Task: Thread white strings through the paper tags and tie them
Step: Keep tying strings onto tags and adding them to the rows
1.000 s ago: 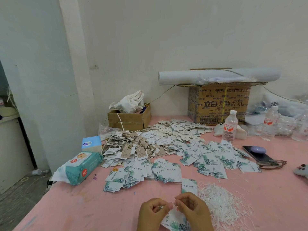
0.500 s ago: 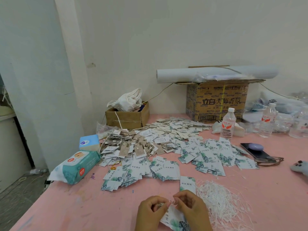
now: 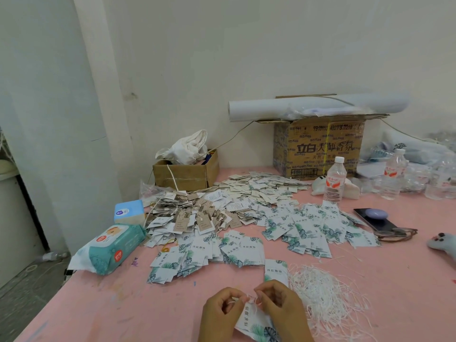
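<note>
l hand (image 3: 221, 311) & r hand (image 3: 282, 307) both curled, pinching a white string (image 3: 233, 301) between them at the top edge of a leaf-print tag (image 3: 256, 327), which sits just below the fingers. loose string heap (image 3: 328, 299) just right of r hand. tag piles (image 3: 246, 245) beyond, farther up the pink table (image 3: 138, 304).

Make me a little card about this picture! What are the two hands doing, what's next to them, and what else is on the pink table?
left hand: pinches the white string
right hand: pinches the same string, at the top of the held tag
string pile: loose, on the table right of the hands
loose tags: spread out beyond the hands
pink table: also holds a wipes pack, a water bottle and a phone
</note>
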`<state>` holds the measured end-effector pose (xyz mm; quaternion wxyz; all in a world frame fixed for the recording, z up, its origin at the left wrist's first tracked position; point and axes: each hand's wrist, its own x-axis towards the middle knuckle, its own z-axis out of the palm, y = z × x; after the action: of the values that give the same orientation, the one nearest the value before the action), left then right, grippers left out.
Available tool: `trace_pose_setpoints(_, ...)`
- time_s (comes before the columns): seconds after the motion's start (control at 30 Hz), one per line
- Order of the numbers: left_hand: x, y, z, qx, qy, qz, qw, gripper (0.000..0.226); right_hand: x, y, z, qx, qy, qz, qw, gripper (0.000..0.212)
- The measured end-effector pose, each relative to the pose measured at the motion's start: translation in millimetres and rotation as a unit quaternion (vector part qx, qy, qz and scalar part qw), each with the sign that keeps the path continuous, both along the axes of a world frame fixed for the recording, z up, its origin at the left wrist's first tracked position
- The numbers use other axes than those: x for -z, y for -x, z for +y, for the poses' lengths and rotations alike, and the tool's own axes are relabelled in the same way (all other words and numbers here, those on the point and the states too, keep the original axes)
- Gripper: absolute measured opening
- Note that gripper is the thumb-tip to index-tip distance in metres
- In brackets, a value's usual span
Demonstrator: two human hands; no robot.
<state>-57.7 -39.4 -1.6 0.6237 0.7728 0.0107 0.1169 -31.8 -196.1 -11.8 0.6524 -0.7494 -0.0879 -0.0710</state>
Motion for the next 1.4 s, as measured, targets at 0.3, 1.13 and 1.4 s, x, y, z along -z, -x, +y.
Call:
trace_pose_setpoints(0.3,-0.6,0.1,0.6,0.002,-0.013,-0.003,1.0,0.02,-1.5,1.5,0.6,0.004,0.012,-0.001,1.0,0.013)
trace_pose_setpoints(1.13,-4.1,2.4,-0.8,0.001,-0.006,0.01,1.0,0.021,-4.5,1.8,0.9,-0.005,0.001,0.005,1.0,0.009)
trace_pose_setpoints(1.4,-3.3,1.9,-1.2,-0.002,-0.008,0.0,1.0,0.023,-2.5,0.6,0.4,-0.005,-0.016,0.002,1.0,0.011)
